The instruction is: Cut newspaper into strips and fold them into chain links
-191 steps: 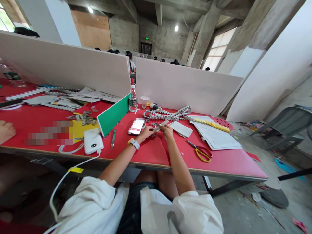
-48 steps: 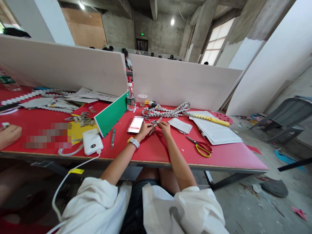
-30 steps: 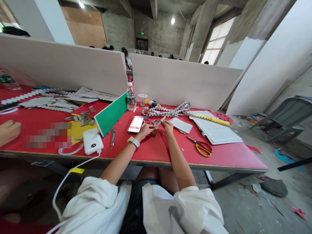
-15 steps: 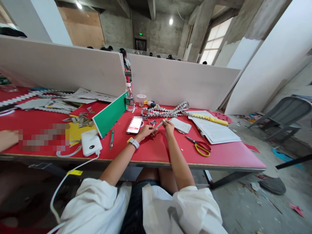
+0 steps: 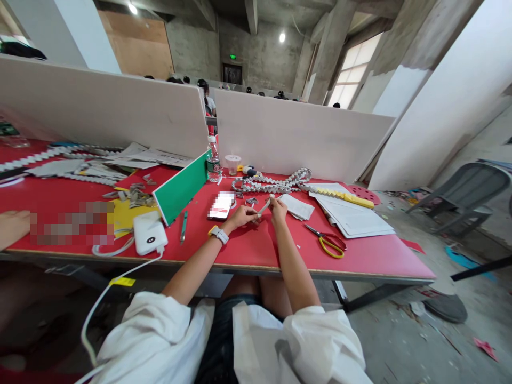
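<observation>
Between my two hands is a narrow strip of folded paper (image 5: 264,207), pale grey, held above the red table (image 5: 240,249). My left hand (image 5: 244,216), with a watch (image 5: 218,234) on its wrist, pinches the strip's lower left end. The fingers of my right hand (image 5: 277,208) are closed on its upper right end. Just beyond my hands lie small folded paper pieces (image 5: 252,201) and a long zigzag chain of folded paper (image 5: 272,184). A phone (image 5: 220,206) with a lit screen is left of my left hand, and a stack of paper strips (image 5: 296,207) right of my right hand.
Scissors (image 5: 332,247) and paper sheets (image 5: 356,216) lie to the right. A green divider (image 5: 182,186), a utility knife (image 5: 184,228) and a cabled power bank (image 5: 150,234) are on the left. A bottle (image 5: 213,160) and cup (image 5: 232,164) stand behind. Another person's hand (image 5: 14,229) rests far left.
The strip between my hands now looks bent, where it was straighter before. My left fingers have shifted slightly along it, and my right hand has moved a little to the right.
</observation>
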Demonstrator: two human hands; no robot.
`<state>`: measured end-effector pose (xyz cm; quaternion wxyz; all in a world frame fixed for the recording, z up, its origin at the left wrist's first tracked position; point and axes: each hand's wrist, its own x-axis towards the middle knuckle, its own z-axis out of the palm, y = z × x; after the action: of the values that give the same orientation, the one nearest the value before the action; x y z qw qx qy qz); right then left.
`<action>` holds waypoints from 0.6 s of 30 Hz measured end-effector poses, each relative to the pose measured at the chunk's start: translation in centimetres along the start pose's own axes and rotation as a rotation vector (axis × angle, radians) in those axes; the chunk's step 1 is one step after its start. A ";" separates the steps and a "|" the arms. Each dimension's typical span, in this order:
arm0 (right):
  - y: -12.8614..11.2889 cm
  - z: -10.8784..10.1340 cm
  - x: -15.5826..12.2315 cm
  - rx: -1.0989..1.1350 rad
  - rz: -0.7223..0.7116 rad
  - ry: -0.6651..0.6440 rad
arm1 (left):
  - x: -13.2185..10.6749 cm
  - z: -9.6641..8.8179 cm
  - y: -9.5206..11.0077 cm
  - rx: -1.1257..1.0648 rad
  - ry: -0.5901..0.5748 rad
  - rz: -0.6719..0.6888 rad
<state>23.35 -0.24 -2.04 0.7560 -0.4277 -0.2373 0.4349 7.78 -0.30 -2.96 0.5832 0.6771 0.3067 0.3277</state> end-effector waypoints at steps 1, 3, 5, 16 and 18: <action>0.1 0.0 0.0 0.000 0.001 0.004 | 0.0 0.0 0.1 -0.002 -0.010 0.021; 0.2 0.0 0.1 0.008 0.006 0.009 | -0.1 0.1 0.4 -0.007 -0.022 0.066; 0.2 -0.1 0.2 0.019 0.022 0.008 | -0.2 0.1 0.8 0.039 -0.032 0.104; 0.2 -0.5 -0.3 -0.130 0.262 -0.233 | -0.7 -0.1 1.9 0.144 -0.036 0.197; 0.4 -0.5 -0.5 -0.165 0.287 -0.322 | -0.3 -0.4 1.4 0.226 0.046 0.268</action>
<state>23.26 -0.77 -2.62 0.6013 -0.4424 -0.3266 0.5797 7.30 -0.49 -1.59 0.4474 0.7653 0.2620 0.3815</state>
